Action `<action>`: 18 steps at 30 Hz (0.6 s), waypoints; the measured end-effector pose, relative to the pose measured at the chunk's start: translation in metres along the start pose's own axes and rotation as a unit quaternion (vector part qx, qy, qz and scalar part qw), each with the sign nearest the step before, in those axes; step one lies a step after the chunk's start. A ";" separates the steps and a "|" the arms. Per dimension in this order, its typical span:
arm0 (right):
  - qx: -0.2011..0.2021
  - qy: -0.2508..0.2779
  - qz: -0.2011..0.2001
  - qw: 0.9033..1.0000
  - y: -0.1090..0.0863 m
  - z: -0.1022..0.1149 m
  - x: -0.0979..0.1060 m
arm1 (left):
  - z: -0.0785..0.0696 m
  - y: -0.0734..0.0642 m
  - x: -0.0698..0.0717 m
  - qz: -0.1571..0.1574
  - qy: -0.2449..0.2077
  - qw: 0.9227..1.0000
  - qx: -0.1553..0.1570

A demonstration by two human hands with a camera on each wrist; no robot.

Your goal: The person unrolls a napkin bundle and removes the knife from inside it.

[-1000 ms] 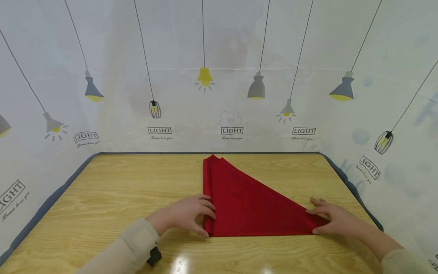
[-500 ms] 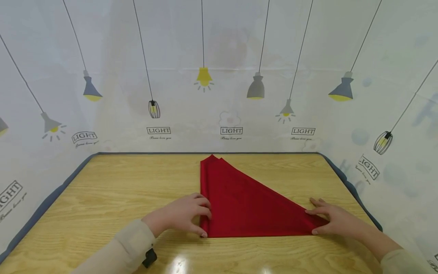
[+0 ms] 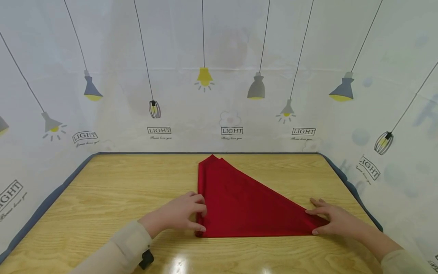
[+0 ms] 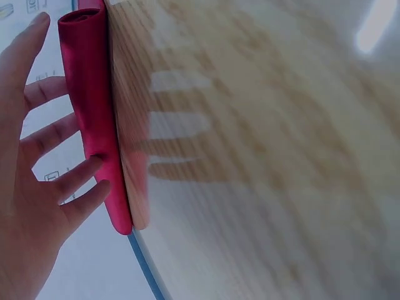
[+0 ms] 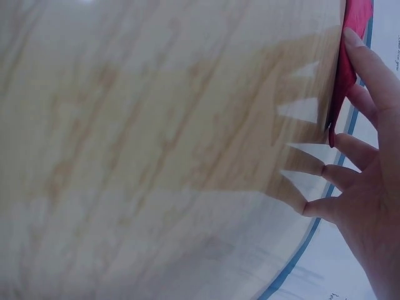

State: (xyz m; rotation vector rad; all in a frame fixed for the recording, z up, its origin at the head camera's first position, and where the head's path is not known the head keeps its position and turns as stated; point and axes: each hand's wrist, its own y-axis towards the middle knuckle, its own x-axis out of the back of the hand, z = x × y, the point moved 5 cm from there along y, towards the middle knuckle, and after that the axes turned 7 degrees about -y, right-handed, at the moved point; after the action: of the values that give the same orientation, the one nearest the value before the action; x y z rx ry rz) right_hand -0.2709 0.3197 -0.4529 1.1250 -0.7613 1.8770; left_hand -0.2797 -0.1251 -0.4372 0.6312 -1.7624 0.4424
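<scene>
A red cloth [image 3: 246, 205] lies folded into a rough triangle, its long slanted side facing right. Its left edge is rolled up; in the left wrist view the roll [image 4: 94, 94] shows its spiral end. My left hand [image 3: 179, 214] holds this roll near the front, bent fingers over it and the thumb at the near corner. At the cloth's narrow right corner, my right hand [image 3: 333, 220] rests with thumb and index finger on either side of the tip. From the right wrist, the spread fingers [image 5: 340, 178] reach down to the tabletop beside the cloth [image 5: 343, 84].
The wood-grain table [image 3: 130, 179] has a dark blue border [image 3: 65, 186] along its back and sides. Behind it hangs a pale backdrop [image 3: 184, 42] printed with lamps. A small black object [image 3: 146, 259] shows under the left sleeve [image 3: 119, 243].
My left hand has moved slightly left, and the cloth's rolled edge has shifted left with it, widening the flat red area. The right hand has stayed in place.
</scene>
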 end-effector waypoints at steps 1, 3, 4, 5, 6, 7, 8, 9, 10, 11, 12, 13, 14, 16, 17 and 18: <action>0.000 0.000 0.000 1.000 0.000 0.000 0.000 | 0.001 -0.001 0.000 -0.001 -0.001 1.000 0.006; 0.000 -0.001 -0.002 1.000 0.000 0.001 0.001 | 0.003 -0.001 -0.001 -0.003 -0.005 1.000 0.015; 0.000 0.000 -0.003 1.000 -0.001 0.001 0.001 | 0.004 -0.002 -0.001 -0.004 -0.005 1.000 0.019; 0.001 -0.002 -0.004 1.000 -0.001 0.001 0.001 | 0.004 -0.002 -0.002 -0.005 -0.004 1.000 0.023; 0.002 -0.003 -0.004 1.000 -0.001 0.001 0.002 | 0.005 -0.002 -0.002 -0.007 -0.002 1.000 0.025; 0.003 -0.003 -0.005 1.000 -0.001 0.001 0.002 | 0.005 -0.002 -0.001 -0.010 0.001 1.000 0.028; 0.005 -0.003 -0.005 1.000 -0.001 0.001 0.001 | 0.005 -0.002 -0.001 -0.013 0.006 0.999 0.029; 0.006 -0.003 -0.005 1.000 -0.001 0.001 0.001 | 0.005 -0.003 -0.001 -0.017 0.013 0.999 0.030; 0.007 -0.001 -0.005 1.000 -0.001 0.001 0.001 | 0.005 -0.003 0.000 -0.019 0.020 0.999 0.029; 0.007 -0.001 -0.005 1.000 -0.001 0.001 0.001 | 0.004 -0.003 0.000 -0.022 0.028 0.999 0.024; 0.006 0.001 -0.005 1.000 -0.001 0.001 0.000 | 0.003 -0.003 0.001 -0.022 0.033 0.999 0.019; 0.006 0.002 -0.005 1.000 -0.001 0.001 0.000 | 0.003 -0.003 0.000 -0.019 0.037 0.999 0.016; 0.006 0.002 -0.005 1.000 -0.001 0.001 0.000 | 0.003 -0.004 0.000 -0.014 0.039 0.999 0.011; 0.005 0.003 -0.005 1.000 -0.001 0.001 0.000 | 0.002 -0.004 -0.002 0.000 0.037 0.999 0.004; 0.003 0.003 -0.005 1.000 -0.001 0.001 0.000 | 0.003 -0.004 -0.003 0.008 0.033 0.999 0.004; 0.003 0.002 -0.005 1.000 -0.001 0.002 0.000 | 0.003 -0.005 -0.003 0.016 0.026 1.000 0.008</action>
State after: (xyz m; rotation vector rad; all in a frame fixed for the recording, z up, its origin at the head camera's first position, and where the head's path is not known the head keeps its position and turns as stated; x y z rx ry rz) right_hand -0.2696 0.3189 -0.4517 1.1258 -0.7461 1.8738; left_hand -0.2785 -0.1301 -0.4415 0.5984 -1.7233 0.4917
